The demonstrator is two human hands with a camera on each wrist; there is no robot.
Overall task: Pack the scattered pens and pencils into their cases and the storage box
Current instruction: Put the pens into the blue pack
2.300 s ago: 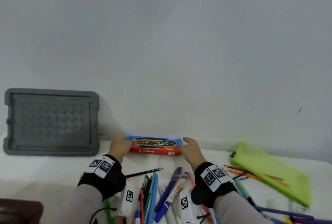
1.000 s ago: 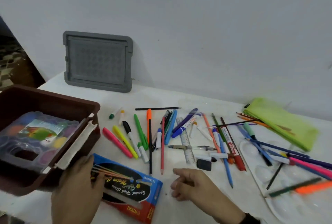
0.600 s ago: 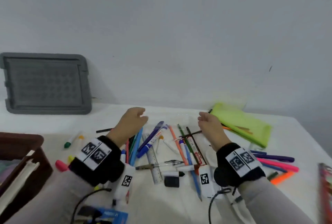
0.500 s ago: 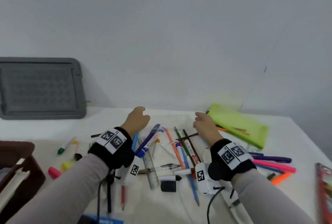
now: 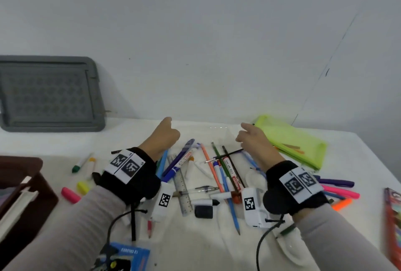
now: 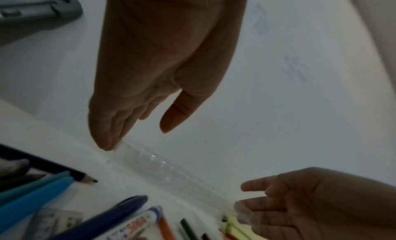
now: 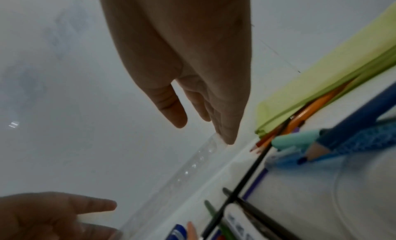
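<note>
A clear plastic case (image 5: pixel 218 135) lies at the back of the white table, near the wall. My left hand (image 5: pixel 167 132) is at its left end with fingers straight; in the left wrist view the fingertips (image 6: pixel 107 145) touch the clear case (image 6: pixel 171 172). My right hand (image 5: pixel 247 136) is at the right end, where the fingertips (image 7: pixel 228 140) touch the clear case (image 7: pixel 193 167). Neither hand holds anything. Scattered pens and pencils (image 5: pixel 217 173) lie just in front of the case. A lime green pouch (image 5: pixel 288 140) lies to the right, with pencil tips sticking out.
A brown storage box (image 5: pixel 21 194) stands at the left edge. A grey lid (image 5: pixel 47 94) leans on the wall. A blue pencil box (image 5: pixel 130 257) lies at the front and a red one (image 5: pixel 392 223) at the right edge. Highlighters (image 5: pixel 71 193) and a ruler (image 5: pixel 182 186) lie loose.
Both hands have left the blue pencil box at the front and reached over the pens to the back of the table. In the last half second they spread to the clear case's ends.
</note>
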